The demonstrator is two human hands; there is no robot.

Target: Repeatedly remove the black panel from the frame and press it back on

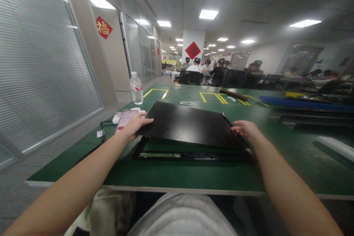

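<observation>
Left fingers (148,120) grip panel (188,122) | right fingers (240,122) at its 3 o'clock — grasp unclear | frame (212,156) — green board (160,155) inside, 7 o'clock

Ceiling lights (208,14) shine above black chairs (234,78) and a white pillar (201,37); slatted blinds (47,51) line the left.
</observation>
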